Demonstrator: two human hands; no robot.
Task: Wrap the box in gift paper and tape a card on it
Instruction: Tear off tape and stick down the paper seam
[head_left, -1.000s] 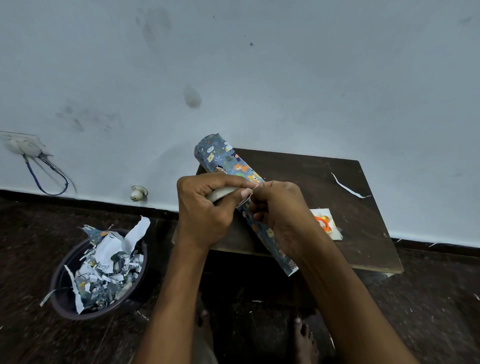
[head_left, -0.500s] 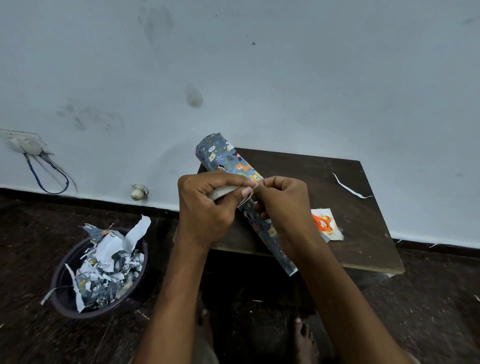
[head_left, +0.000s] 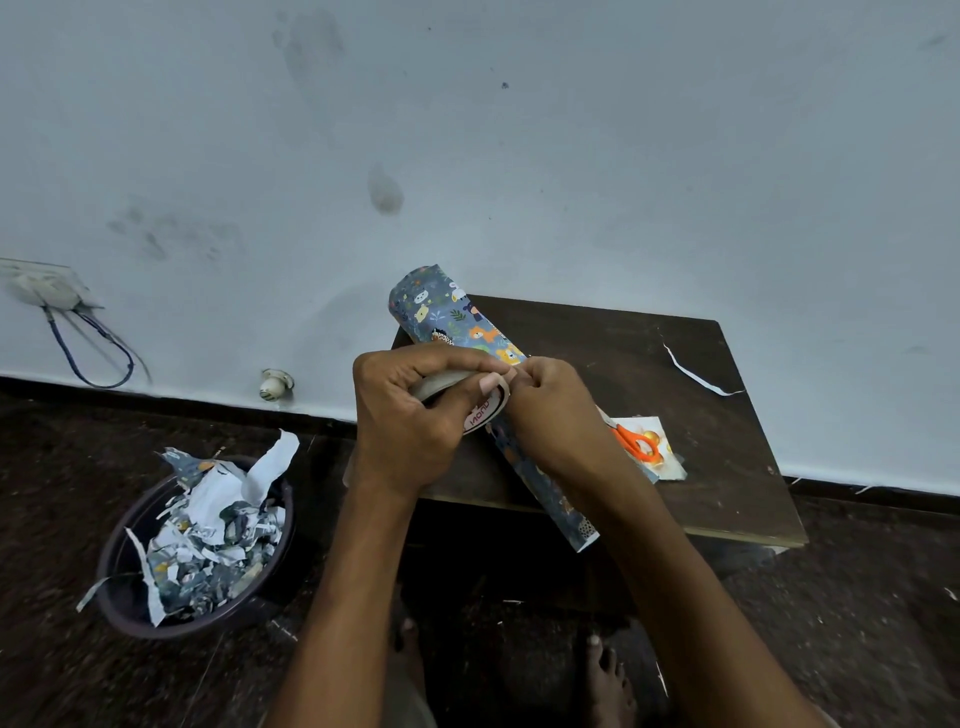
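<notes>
Patterned paper on the box is looking thin and tearable; left hand is gripping the tape roll, right hand fingertips pinching its loose end

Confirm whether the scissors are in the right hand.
No: the scissors lie on the card, while the right hand picks at the tape.

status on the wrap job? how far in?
Done: paper is round the box on the table. In hand: left hand grips the tape roll, right hand picks at its end. Left: taping the card, lying under the scissors.
</notes>
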